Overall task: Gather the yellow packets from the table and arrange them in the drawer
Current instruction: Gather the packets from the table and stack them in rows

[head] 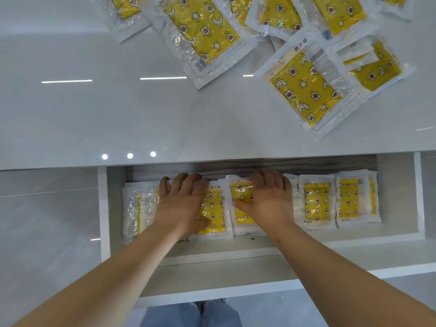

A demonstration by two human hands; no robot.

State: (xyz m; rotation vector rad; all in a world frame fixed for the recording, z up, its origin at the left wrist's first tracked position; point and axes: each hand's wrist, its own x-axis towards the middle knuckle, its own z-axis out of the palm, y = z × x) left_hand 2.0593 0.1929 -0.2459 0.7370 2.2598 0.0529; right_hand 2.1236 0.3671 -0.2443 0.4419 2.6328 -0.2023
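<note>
The white drawer stands pulled out below the table edge. Several yellow packets with star and flower prints lie in a row inside it. My left hand lies flat on a packet left of centre. My right hand rests flat on the neighbouring packet, its thumb across the yellow part. Two more packets sit to the right, and one packet lies at the drawer's left end. Several loose yellow packets are scattered on the table's far right.
The glossy white table top spreads in front of the drawer, with ceiling lights reflected in it. The drawer's front panel lies nearest me, and my legs in blue jeans show beneath it.
</note>
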